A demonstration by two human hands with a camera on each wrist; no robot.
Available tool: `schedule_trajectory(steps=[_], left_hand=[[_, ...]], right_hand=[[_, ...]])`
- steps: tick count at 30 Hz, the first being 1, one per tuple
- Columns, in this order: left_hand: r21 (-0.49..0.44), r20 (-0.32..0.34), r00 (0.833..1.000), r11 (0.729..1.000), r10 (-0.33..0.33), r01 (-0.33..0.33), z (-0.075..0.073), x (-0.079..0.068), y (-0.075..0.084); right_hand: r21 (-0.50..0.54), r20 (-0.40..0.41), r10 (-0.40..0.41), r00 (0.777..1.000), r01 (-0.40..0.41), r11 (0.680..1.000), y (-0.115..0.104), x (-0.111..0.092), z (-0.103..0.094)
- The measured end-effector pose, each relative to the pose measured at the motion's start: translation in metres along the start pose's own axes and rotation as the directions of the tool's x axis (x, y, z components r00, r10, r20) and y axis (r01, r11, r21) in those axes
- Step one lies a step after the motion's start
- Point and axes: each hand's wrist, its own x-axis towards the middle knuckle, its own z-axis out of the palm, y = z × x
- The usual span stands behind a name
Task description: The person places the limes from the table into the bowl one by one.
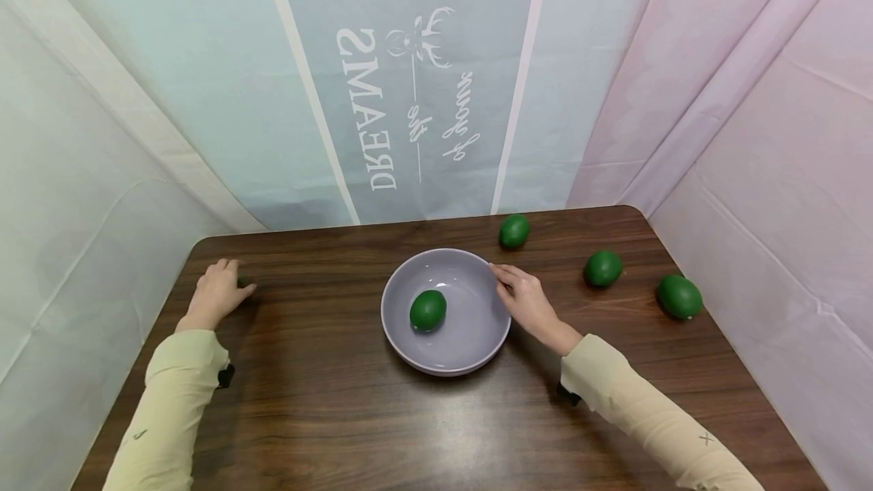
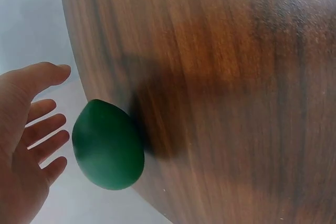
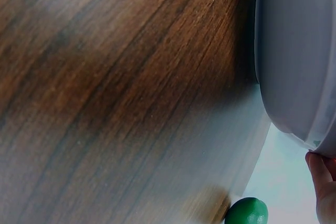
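Observation:
A grey bowl (image 1: pixel 470 347) stands mid-table with one green lime (image 1: pixel 428 311) inside. At its right rim, my right hand (image 1: pixel 527 300) holds the edge between thumb and fingers; only part of this hand (image 3: pixel 324 182) shows beside the bowl (image 3: pixel 294 51) in the right wrist view. Far to the left, my left hand (image 1: pixel 217 292) is beside another green lime (image 1: pixel 243 281), mostly hidden behind it in the head view. The left wrist view shows that lime (image 2: pixel 109 145) on the table, with the fingers spread and a gap between them and it.
Three more green limes lie on the right half: one by the back edge (image 1: pixel 514 231), one farther right (image 1: pixel 603 269), one near the right edge (image 1: pixel 680 296). The brown wooden table (image 1: pixel 327 400) meets a printed curtain (image 1: pixel 423 97) behind and pale sheets at both sides.

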Motion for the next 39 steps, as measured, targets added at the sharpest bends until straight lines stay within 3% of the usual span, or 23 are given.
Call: schedule_trajectory(steps=[25, 39], left_hand=[[-0.096, -0.033, 0.997, 0.994, -0.064, 0.061, 0.009, -0.007, -0.019], [-0.082, -0.031, 0.997, 0.995, -0.066, 0.063, 0.011, -0.012, -0.027]], right_hand=[[0.009, 0.018, 0.03, 0.999, -0.03, 1.0, -0.002, 0.0, -0.001], [0.01, 0.024, 0.033, 0.999, -0.033, 0.999, -0.003, 0.0, -0.002]])
